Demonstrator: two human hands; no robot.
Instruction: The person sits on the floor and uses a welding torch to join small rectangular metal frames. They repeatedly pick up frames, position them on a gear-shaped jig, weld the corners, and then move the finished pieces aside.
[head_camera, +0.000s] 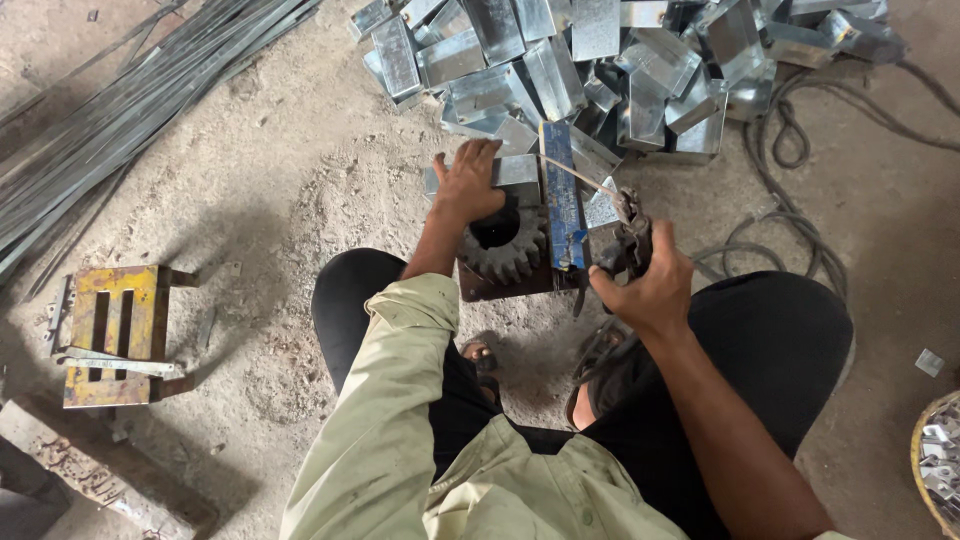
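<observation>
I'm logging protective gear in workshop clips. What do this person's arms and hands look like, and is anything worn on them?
Both hands are bare: no gloves on the left hand or the right hand. The left arm wears a pale green shirt sleeve, pushed up above the elbow with a folded cuff, leaving the forearm uncovered. The right forearm is uncovered too. No watch, rings or bands show.

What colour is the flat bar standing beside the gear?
Blue, with worn patches; the bar shows best in the head view.
</observation>
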